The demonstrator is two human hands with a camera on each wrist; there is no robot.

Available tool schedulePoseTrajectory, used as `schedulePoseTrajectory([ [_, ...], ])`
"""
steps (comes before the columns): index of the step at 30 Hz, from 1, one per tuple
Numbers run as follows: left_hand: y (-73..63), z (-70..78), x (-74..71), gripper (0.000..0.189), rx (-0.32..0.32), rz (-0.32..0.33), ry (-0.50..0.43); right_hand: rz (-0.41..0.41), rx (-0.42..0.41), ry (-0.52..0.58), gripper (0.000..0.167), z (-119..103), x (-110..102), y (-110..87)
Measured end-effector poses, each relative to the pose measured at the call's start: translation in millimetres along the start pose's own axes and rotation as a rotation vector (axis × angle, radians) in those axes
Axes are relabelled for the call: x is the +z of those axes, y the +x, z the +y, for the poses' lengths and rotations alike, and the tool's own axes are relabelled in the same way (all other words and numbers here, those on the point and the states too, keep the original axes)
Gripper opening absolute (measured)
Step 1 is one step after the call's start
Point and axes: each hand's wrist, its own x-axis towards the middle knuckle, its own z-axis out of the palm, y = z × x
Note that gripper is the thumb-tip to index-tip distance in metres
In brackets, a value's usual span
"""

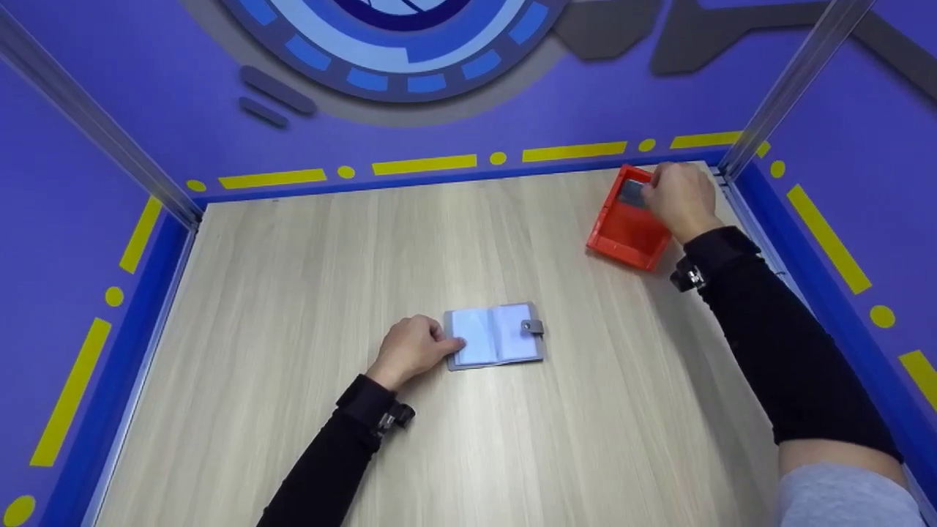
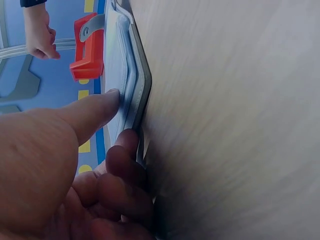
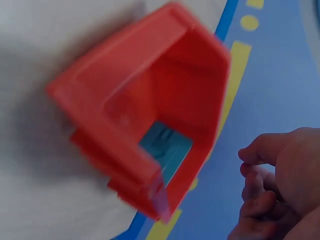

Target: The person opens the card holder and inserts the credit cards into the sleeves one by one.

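Note:
A grey card holder (image 1: pixel 494 334) lies spread on the wooden table, with pale plastic sleeves and a snap strap (image 1: pixel 533 327) on its right edge. My left hand (image 1: pixel 415 345) pinches its left edge; in the left wrist view the thumb (image 2: pixel 100 107) presses on the sleeves, with fingertips at the lower edge. At the far right, my right hand (image 1: pixel 682 192) is over the side of a red bin (image 1: pixel 622 245). The right wrist view shows this hand (image 3: pixel 280 185) apart from the bin, fingers loosely curled and nothing between them. A flat, bluish card (image 3: pixel 167 150) lies inside the bin.
Purple-blue panels (image 1: pixel 439 139) with yellow marks wall the table (image 1: pixel 315 271) at the back and both sides. Metal posts (image 1: pixel 790 84) stand in the back corners. The bin sits near the back right corner.

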Motion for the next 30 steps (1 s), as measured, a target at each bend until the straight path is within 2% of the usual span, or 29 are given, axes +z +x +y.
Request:
schedulePoseTrajectory([
  [3, -0.2, 0.3, -0.8, 0.045, -0.010, 0.005, 0.009, 0.007, 0.004, -0.042, 0.029, 13.9, 3.8, 8.4],
  [8, -0.6, -0.2, 0.9, 0.045, -0.013, 0.008, 0.021, -0.026, 0.060, -0.069, 0.028, 31.8, 18.6, 16.2],
  [15, 0.3, 0.9, 0.2, 0.047, -0.010, 0.009, 0.017, -0.007, 0.088, -0.096, 0.033, 43.3, 26.9, 23.8],
  [25, 0.7, -1.1, 1.8, 0.048, 0.020, 0.024, 0.035, 0.083, -0.019, -0.152, 0.037, 51.3, 30.0, 21.8],
  [30, 0.3, -0.8, 3.1, 0.049, 0.009, 0.020, 0.034, 0.082, -0.027, -0.162, 0.036, 50.2, 30.4, 23.7],
])
